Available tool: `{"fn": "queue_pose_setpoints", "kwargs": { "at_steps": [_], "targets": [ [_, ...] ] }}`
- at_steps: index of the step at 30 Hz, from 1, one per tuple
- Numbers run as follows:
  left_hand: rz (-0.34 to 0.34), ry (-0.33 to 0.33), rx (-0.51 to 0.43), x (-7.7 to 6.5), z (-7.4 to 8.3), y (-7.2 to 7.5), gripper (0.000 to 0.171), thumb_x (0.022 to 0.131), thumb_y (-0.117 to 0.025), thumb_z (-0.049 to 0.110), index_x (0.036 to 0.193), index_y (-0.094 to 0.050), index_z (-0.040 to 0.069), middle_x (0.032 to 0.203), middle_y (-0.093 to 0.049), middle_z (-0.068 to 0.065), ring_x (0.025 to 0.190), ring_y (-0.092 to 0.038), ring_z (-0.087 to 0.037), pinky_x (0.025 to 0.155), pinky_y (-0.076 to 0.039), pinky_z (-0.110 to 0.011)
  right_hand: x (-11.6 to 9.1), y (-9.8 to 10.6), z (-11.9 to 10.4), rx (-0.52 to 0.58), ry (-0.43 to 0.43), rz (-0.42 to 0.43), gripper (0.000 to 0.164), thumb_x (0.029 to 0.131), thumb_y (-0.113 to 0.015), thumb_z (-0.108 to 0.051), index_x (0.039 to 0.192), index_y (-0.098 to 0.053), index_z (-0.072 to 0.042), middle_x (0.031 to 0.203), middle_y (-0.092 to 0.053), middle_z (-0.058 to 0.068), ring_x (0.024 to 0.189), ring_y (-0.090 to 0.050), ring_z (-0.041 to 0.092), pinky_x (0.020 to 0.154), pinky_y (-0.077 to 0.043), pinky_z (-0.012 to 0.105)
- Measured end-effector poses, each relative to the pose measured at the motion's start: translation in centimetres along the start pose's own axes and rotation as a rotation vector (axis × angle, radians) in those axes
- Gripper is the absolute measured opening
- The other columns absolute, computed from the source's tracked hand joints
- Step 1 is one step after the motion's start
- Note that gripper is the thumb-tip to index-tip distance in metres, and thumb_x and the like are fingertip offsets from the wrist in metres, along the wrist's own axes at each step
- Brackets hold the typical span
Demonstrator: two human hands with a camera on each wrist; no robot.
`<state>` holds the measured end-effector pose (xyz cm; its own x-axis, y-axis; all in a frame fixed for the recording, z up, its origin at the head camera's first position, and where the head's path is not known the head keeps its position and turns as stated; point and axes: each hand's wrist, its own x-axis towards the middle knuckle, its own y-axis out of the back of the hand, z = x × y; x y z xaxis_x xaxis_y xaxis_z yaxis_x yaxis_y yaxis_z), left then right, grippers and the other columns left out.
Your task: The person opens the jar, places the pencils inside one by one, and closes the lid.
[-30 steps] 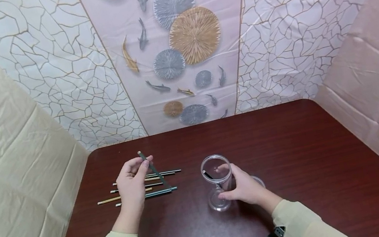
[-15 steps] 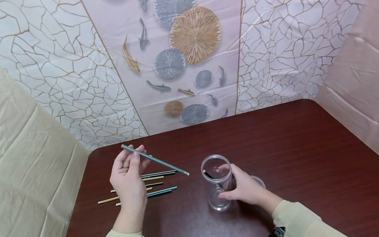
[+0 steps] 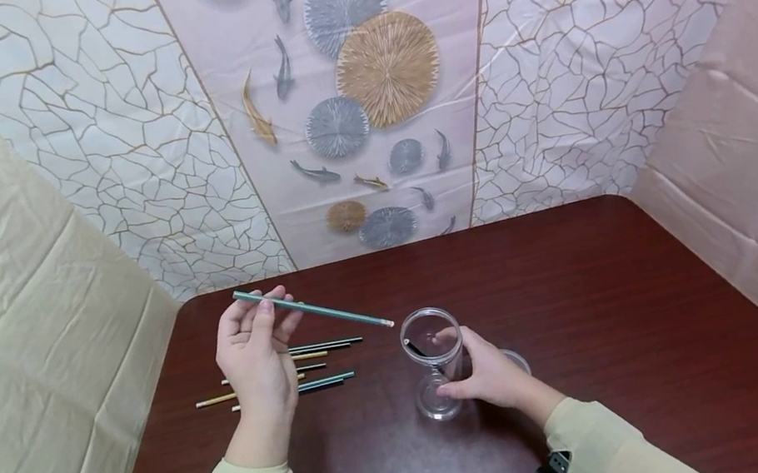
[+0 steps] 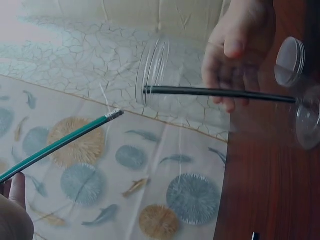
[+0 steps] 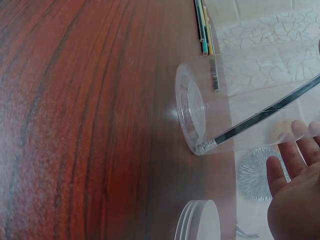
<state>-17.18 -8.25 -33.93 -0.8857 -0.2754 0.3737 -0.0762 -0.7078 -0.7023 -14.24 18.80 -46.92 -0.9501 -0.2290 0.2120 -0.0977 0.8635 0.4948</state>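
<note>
Slim green pencil pinched in left hand, right hand wrapped round clear cylindrical plastic jar.

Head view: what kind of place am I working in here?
Probably a staged tabletop booth, not a lived-in room. A dark wooden table is boxed in by creased plastic sheets, with a fish-patterned backdrop behind. On it are only pencils and a clear jar.

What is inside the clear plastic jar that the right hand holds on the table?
One black pencil leans inside the clear jar, reaching from base to rim. Nothing else shows through its walls. The right hand covers part of the far side.
</note>
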Motion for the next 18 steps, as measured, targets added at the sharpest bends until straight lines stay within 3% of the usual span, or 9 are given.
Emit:
{"fn": "queue_pose_setpoints", "kwargs": {
  "at_steps": [10, 18],
  "targets": [
    [-0.037, 0.054, -0.018, -1.2, -1.0, -0.6, 0.021, 0.088, -0.059, -0.005, 0.105, -0.047, -0.009, 0.091, -0.068, -0.017, 0.080, -0.068, -0.027, 0.069, -0.055, -0.037, 0.0, 0.1, 0.0, -0.005, 0.013, 0.000, 0.067, 0.067, -0.084, -0.020, 0.122, -0.048, -0.008, 0.115, -0.057, 0.005, 0.087, -0.058, 0.011, 0.084, -0.045, 0.033],
    [-0.095, 0.079, 0.167, -2.6, -1.9, -0.7, 0.015, 0.089, -0.058, -0.004, 0.103, -0.053, -0.001, 0.094, -0.068, -0.012, 0.085, -0.067, -0.025, 0.075, -0.053, -0.039, 0.0, 0.0, 0.0, 0.016, -0.027, -0.004, 0.066, 0.067, -0.085, -0.018, 0.122, -0.048, -0.010, 0.114, -0.056, 0.004, 0.086, -0.057, 0.012, 0.085, -0.044, 0.038]
  ]
}}
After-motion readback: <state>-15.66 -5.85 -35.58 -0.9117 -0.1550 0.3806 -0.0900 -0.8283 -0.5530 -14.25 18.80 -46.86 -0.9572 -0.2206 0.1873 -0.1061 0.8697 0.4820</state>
